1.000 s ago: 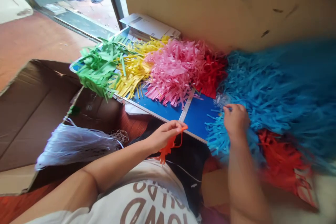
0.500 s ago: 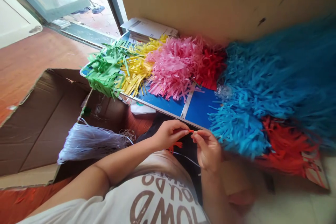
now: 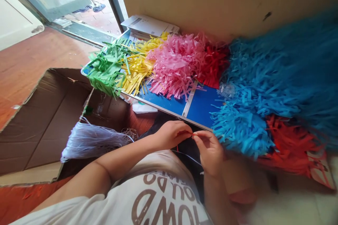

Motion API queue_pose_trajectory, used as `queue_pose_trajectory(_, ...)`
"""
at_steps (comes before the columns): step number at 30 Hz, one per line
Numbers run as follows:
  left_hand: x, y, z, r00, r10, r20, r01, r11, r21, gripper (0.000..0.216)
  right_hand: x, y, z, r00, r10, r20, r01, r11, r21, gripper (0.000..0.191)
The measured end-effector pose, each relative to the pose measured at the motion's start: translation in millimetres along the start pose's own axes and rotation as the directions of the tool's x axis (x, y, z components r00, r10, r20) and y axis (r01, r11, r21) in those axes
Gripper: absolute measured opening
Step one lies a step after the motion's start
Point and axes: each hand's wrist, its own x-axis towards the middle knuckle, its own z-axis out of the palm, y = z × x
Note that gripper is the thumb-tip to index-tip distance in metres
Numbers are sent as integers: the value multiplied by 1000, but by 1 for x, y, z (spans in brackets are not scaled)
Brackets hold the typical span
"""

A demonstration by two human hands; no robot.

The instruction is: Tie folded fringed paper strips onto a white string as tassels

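Note:
My left hand (image 3: 174, 135) and my right hand (image 3: 210, 149) meet at the fingertips in front of my body, both pinched. A tiny bit of orange-red strip (image 3: 194, 134) shows between them; the fingers hide most of it. Below my left hand a thin sliver of the same red (image 3: 177, 148) hangs down. Under my wrists runs a thin white cord (image 3: 188, 157) across my dark lap. Close beyond my hands is the edge of a blue folding table (image 3: 203, 107).
Fringed bundles in green (image 3: 105, 66), yellow (image 3: 136, 72), pink (image 3: 178, 63), red (image 3: 212, 66) and blue (image 3: 243, 123) lie along the table. Orange-red fringe (image 3: 293, 147) sits at right. White strings (image 3: 92, 140) hang over an open cardboard box (image 3: 52, 119). Papers (image 3: 150, 24) are stacked against the wall.
My fingertips have come closer together, so less of the orange-red strip shows between them. The orange-red fringe below my left hand is now mostly out of sight.

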Motion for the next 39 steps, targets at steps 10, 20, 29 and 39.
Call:
queue_pose_trajectory(10, -6, -12, 1, 995, 11, 102, 17, 961, -277, 30, -4, 16, 4, 972, 199, 126, -229, 922, 312, 18)
queue_pose_trajectory(20, -6, -12, 3, 989, 144, -30, -144, 990, -5, 21, -12, 9, -4, 999, 4, 38, -5, 1000, 23, 18)
queue_pose_trajectory(29, -5, -15, 20, 929, 318, -190, -306, 948, 93, 19, -18, 0, -3, 992, -124, -30, 121, 990, -68, 9)
queue_pose_trajectory(39, -6, -14, 29, 944, 289, -160, -265, 952, 152, 11, -21, 2, -4, 978, -201, -63, 184, 961, -206, 9)
